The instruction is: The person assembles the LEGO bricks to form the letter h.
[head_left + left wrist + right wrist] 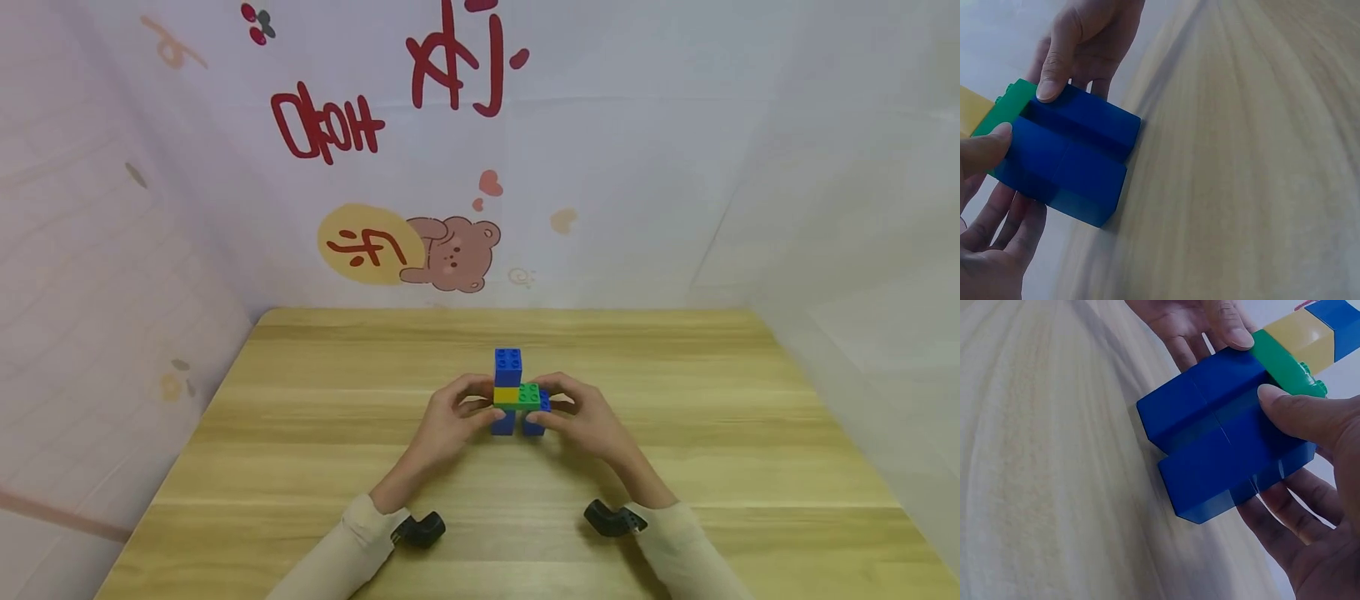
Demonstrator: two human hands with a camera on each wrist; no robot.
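Note:
A building-brick model stands on the table in the head view. Two blue brick columns form its base, side by side with a narrow gap. Across them lies a green brick, studs showing on its right part. Its left end carries a yellow brick, topped by a blue brick. My left hand grips the model's left side, thumb near the green brick. From the right, my right hand holds the other column between thumb and fingers. Beside the green brick, blue studs peek out, partly covered by that hand.
The wooden table spreads around the model. A white printed sheet with a bear drawing and red characters rises behind the table, with pale sheets at both sides. Black curved pieces sit at the sleeve cuffs.

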